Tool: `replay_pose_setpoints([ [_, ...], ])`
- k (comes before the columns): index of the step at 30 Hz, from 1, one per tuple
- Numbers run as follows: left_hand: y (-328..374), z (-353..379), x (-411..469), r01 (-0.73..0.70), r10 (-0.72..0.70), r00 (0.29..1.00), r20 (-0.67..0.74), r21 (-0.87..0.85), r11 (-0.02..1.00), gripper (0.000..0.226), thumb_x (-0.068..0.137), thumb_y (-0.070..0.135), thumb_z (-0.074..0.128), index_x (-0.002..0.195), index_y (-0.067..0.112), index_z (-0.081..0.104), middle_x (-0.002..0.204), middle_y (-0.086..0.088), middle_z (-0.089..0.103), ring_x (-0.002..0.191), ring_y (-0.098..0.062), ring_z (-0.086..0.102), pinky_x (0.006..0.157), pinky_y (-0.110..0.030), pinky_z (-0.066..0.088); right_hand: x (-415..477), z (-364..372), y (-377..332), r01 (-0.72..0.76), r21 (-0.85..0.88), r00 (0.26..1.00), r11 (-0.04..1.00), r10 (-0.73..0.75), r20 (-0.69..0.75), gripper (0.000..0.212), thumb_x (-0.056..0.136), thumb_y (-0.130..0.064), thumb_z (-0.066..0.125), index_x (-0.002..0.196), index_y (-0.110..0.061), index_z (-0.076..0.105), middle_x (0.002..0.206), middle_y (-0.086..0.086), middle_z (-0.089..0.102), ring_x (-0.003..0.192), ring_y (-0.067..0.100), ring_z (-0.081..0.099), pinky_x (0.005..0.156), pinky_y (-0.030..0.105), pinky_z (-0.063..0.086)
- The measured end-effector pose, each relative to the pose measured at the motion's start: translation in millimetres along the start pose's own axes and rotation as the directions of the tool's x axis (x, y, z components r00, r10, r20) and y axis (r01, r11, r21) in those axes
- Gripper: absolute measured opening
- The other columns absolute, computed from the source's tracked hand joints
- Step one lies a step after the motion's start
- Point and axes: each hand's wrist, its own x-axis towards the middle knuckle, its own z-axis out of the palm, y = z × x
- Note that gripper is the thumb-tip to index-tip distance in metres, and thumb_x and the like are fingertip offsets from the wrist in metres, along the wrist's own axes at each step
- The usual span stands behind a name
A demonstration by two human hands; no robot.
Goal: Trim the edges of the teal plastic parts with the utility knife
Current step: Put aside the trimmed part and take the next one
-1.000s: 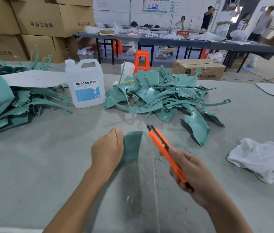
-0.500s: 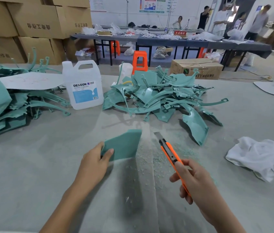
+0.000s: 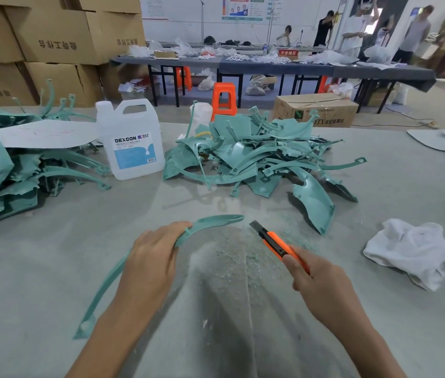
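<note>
Teal plastic, a long bent part (image 3: pixel 210 222), sat in my left hand (image 3: pixel 153 257), which gripped its middle, low over the desk (image 3: pixel 38 268). My right hand (image 3: pixel 322 285) held the orange utility knife (image 3: pixel 276 242) tight, blade out, near the part's tip but not touching. I thought trimming was about to start: next the blade had to meet the edge gently.

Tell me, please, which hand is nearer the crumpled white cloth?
Right. The right hand sits just left of the crumpled white cloth; the left hand lies much farther left.
</note>
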Motion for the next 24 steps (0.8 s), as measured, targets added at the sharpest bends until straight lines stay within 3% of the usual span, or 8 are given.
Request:
replay_pose_setpoints([
  [4,-6.6,5.8,0.5,-0.07,0.07,0.997,0.024,0.004,0.998,0.029,0.093,0.016,0.052,0.117,0.019,0.069,0.113,0.002,0.068,0.103,-0.02,0.06,0.092,-0.032,0.039,8.0,5.0,23.2,-0.079,-0.1,0.997,0.992,0.08,0.01,0.018,0.099,-0.053,0.047,0.101,-0.038,0.055,0.072,-0.009,0.068,0.073,0.012,0.062,0.066,0.031,0.046],
  [10,-12.5,26.1,-20.8,0.056,-0.092,0.952,0.292,0.128,0.99,0.048,0.093,0.032,0.032,0.132,0.033,0.061,0.132,-0.001,0.057,0.121,-0.028,0.054,0.097,-0.051,0.039,23.6,1.5,47.1,0.008,-0.397,0.987,0.918,0.056,0.149,0.032,0.099,-0.053,0.048,0.097,-0.033,0.073,0.102,-0.003,0.069,0.104,0.02,0.061,0.086,0.032,0.043],
  [12,-19.4,29.7,-25.4,0.044,-0.095,0.929,0.358,0.147,0.988,0.045,0.098,0.044,0.036,0.139,0.038,0.053,0.142,0.001,0.05,0.133,-0.024,0.045,0.104,-0.049,0.034,34.9,-14.3,61.2,0.009,-0.366,1.0,0.93,-0.005,0.012,0.029,0.095,-0.051,0.058,0.106,-0.03,0.075,0.114,-0.001,0.069,0.113,0.024,0.061,0.098,0.035,0.043],
  [14,-26.8,28.7,-27.7,0.011,-0.07,0.908,0.412,0.143,0.99,0.051,0.096,0.048,0.056,0.145,0.039,0.045,0.149,0.003,0.041,0.14,-0.02,0.036,0.112,-0.044,0.029,52.5,-36.8,84.7,-0.071,-0.376,0.982,0.924,-0.001,-0.19,0.038,0.091,-0.05,0.063,0.119,-0.025,0.071,0.131,0.007,0.063,0.124,0.032,0.055,0.106,0.045,0.041],
  [16,-33.1,23.1,-29.6,0.042,-0.07,0.91,0.409,0.078,0.996,0.065,0.09,0.045,0.068,0.148,0.036,0.041,0.154,0.002,0.036,0.143,-0.02,0.033,0.115,-0.037,0.026,67.6,-59.6,114.9,-0.26,-0.384,0.94,0.886,0.141,-0.312,0.05,0.091,-0.053,0.061,0.134,-0.029,0.058,0.151,0.011,0.045,0.139,0.036,0.038,0.112,0.054,0.03],
  [18,-37.3,15.8,-31.2,0.119,-0.132,0.913,0.386,0.057,0.991,0.069,0.092,0.045,0.066,0.151,0.037,0.032,0.156,0.005,0.033,0.145,-0.019,0.03,0.114,-0.032,0.026,76.8,-73.9,150.3,-0.434,-0.375,0.893,0.819,0.338,-0.296,0.062,0.093,-0.059,0.053,0.147,-0.035,0.039,0.162,0.011,0.024,0.147,0.038,0.02,0.115,0.057,0.019],
  [21,-43.4,7.6,-34.9,0.259,-0.285,0.881,0.378,0.118,0.959,0.066,0.092,0.054,0.059,0.149,0.04,0.028,0.142,0.011,0.05,0.127,-0.017,0.049,0.103,-0.034,0.041,75.9,-73.5,192.3,-0.55,-0.385,0.835,0.741,0.472,-0.283,0.069,0.095,-0.059,0.047,0.152,-0.026,0.029,0.159,0.021,0.026,0.142,0.046,0.028,0.116,0.058,0.022],
  [24,-47.6,-3.2,-30.4,0.388,-0.373,0.785,0.495,0.077,0.918,0.046,0.084,0.065,0.062,0.124,0.046,0.047,0.098,0.024,0.065,0.086,0.001,0.062,0.078,-0.029,0.052,80.7,-75.9,213.8,-0.549,-0.335,0.821,0.766,0.418,-0.388,0.061,0.092,-0.04,0.062,0.139,-0.006,0.045,0.139,0.032,0.048,0.125,0.051,0.048,0.104,0.059,0.04],
])
